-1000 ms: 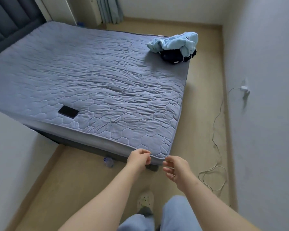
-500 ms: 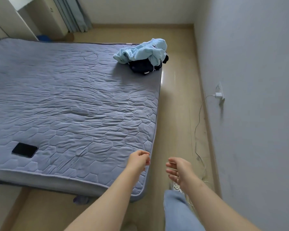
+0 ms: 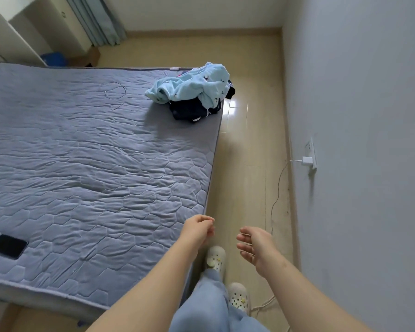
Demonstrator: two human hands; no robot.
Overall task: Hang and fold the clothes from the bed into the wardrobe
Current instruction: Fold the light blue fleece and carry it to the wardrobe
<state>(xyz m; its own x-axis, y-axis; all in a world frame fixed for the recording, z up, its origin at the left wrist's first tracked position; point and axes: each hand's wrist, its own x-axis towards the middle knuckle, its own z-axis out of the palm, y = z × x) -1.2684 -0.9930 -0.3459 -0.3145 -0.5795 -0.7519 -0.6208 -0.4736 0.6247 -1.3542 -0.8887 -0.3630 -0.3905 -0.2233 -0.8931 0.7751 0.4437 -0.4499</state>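
While left hand [image 3: 198, 228] and right hand [image 3: 256, 246] hang loose, empty, clothes [image 3: 192, 88] lie well ahead.

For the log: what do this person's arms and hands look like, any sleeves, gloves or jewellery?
Both forearms are bare to the frame edge: no sleeves show. The left hand and right hand wear no gloves, and no ring, watch or bracelet is visible. Below them are light blue trousers and white perforated clogs with small charms.
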